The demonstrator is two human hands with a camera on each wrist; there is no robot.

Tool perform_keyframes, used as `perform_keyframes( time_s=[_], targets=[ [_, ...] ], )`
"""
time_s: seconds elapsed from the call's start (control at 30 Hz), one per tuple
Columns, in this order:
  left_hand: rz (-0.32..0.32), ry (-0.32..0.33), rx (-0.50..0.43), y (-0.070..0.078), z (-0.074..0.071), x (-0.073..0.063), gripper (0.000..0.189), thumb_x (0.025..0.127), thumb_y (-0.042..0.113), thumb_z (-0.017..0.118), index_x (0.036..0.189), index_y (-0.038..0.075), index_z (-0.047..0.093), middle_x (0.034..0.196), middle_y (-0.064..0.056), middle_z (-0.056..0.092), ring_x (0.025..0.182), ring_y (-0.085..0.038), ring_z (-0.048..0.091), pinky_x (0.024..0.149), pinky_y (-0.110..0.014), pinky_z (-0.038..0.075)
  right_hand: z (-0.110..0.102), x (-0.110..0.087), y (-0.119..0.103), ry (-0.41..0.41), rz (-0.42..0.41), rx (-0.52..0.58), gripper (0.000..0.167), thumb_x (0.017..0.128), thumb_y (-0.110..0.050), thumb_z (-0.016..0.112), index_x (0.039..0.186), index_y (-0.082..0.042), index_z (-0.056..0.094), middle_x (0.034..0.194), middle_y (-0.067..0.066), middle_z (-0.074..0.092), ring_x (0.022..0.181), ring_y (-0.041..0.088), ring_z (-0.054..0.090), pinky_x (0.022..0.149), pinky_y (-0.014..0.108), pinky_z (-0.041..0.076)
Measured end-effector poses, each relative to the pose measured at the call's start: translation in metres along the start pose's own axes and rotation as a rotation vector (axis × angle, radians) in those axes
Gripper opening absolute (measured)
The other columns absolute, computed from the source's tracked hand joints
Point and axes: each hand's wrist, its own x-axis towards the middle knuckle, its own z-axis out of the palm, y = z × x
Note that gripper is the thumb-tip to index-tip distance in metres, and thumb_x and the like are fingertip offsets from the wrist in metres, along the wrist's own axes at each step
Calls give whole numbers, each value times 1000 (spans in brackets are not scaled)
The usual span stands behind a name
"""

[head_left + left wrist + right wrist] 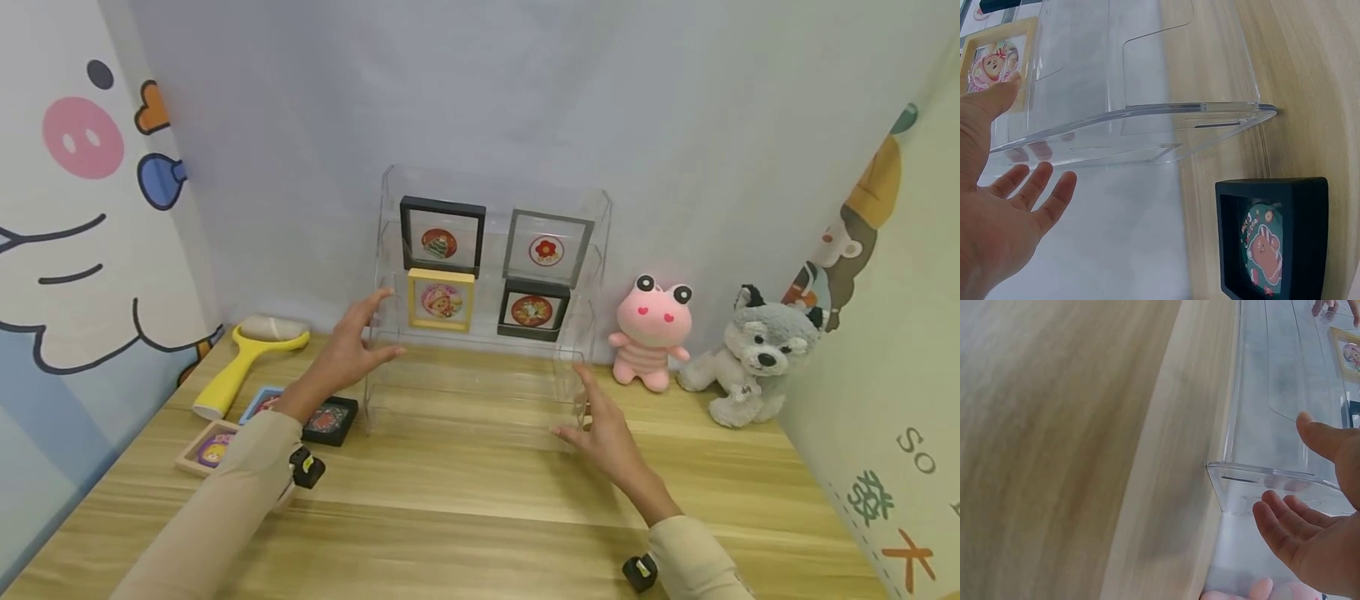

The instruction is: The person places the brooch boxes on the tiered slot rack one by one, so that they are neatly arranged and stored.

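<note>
A clear acrylic tiered display stand (480,375) stands on the table against the backdrop. On its upper tier lean a black frame with a Christmas-tree badge (439,243) and a grey frame with a red-flower badge (547,250). Below them are a yellow frame (441,301) and another black frame (533,311). My left hand (351,343) is at the stand's left side panel, thumb in front and fingers spread outside it. At the right panel my right hand (609,433) is likewise spread, thumb and fingers on either side of the panel's edge.
Left of the stand lie a black frame with a bear picture (1266,244), a wooden frame (210,448), a blue frame (262,403) and a yellow-handled lint roller (238,371). A pink plush toy (651,333) and a grey plush dog (761,354) sit to the right.
</note>
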Motion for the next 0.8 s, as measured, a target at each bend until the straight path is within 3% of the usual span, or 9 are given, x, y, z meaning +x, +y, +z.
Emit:
perform_keyframes(
  time_s=[0.27,0.43,0.53,0.67,0.8],
  targets=[
    [-2,25,-100,-10,-5,-6,107,90,16,75,162,24,-4,150,-31,34,127,-52,47,96,-64,47,-3,0,1,-19,24,11,94,75,-5,87,152,-12,32,104,22,60,90,39,69,69,39,60],
    [6,39,-81,-20,-23,-19,104,90,14,76,162,24,2,146,-31,38,126,-51,49,94,-66,45,-4,3,-2,-29,32,14,93,76,-6,87,151,-12,33,104,21,60,90,38,69,70,41,60],
    [-36,-23,-35,-28,-34,-28,97,89,15,77,161,18,12,146,-31,38,129,-50,46,96,-66,43,-4,4,-2,-23,35,14,94,75,-6,87,151,-12,33,103,19,60,89,37,68,69,41,60],
    [-94,-177,72,-41,-44,-42,91,87,21,79,157,8,23,147,-34,39,134,-53,41,99,-68,41,-4,3,0,-12,31,17,94,75,-6,87,151,-12,33,102,19,59,87,34,67,68,36,59],
    [-80,-313,166,-58,-46,-54,92,81,24,84,152,0,31,145,-37,42,128,-55,46,94,-65,47,-1,1,2,-16,41,22,94,75,-5,87,152,-12,33,102,19,59,86,32,66,67,31,58]
  ],
)
